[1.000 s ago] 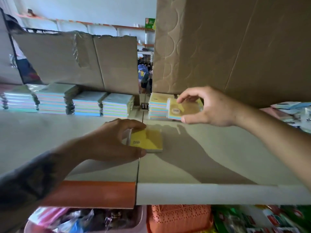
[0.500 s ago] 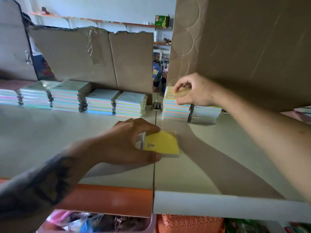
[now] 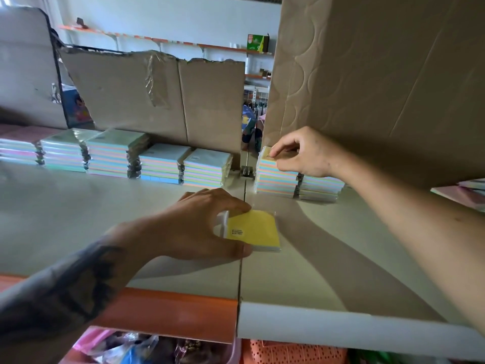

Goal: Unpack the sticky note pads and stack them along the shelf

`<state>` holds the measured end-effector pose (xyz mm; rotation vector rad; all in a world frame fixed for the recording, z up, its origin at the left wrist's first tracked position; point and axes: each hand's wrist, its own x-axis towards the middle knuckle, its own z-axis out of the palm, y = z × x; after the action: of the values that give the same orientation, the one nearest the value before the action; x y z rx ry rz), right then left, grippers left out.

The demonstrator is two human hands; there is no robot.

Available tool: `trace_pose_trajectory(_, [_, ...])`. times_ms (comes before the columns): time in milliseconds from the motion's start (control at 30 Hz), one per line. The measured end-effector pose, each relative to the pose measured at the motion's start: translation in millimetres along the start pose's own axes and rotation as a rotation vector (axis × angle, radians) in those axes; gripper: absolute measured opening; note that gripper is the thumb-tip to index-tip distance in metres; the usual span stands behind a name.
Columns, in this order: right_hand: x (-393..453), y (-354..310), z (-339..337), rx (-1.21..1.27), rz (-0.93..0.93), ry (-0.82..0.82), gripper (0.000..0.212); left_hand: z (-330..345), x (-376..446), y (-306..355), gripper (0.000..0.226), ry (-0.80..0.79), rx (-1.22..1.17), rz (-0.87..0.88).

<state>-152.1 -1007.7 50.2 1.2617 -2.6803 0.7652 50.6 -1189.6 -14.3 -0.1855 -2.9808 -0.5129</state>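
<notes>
Done: rows of pads [image 3: 160, 164] stacked along shelf [image 3: 301, 279] back, centre-left | right hand [image 3: 301, 152] pinches a pad onto the stack [image 3: 275, 177] centre-right | left hand [image 3: 199, 227] grips yellow pad [image 3: 256, 229] mid-frame | left: that pad, likely more.

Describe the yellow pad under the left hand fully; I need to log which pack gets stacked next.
The yellow pad is a square block of sticky notes, still in clear wrap, with a small round label near its left edge. Paler sheet edges show along its front side. It lies flat on the shelf, just right of the seam, apart from the stacks behind. The left hand grips its left side, thumb at the front edge.
</notes>
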Motion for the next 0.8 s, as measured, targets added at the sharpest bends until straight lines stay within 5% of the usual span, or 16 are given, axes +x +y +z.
trace_pose_trajectory(267, [-13.3,-5.1,-2.9,0.05,0.002,0.034,0.024,-1.8,1.7,-0.7,0.09,0.066,-0.111,-0.009])
trace_pose_trajectory(400, [-53.2,-22.8,-2.6,-0.005,-0.189,0.073,0.029,-1.6,3.4,-0.8,0.085,0.157,-0.222,-0.012])
trace_pose_trajectory(633, [-127.0,-28.7,-7.6,0.01,-0.219,-0.187,0.045,-1.7,10.4,20.9,0.073,0.266,-0.297,0.073])
trace_pose_trajectory(800, [-142.3,-14.5,-11.6,0.03,-0.189,-0.08,0.045,1.1,18.1,44.4,0.072,0.256,-0.323,0.156])
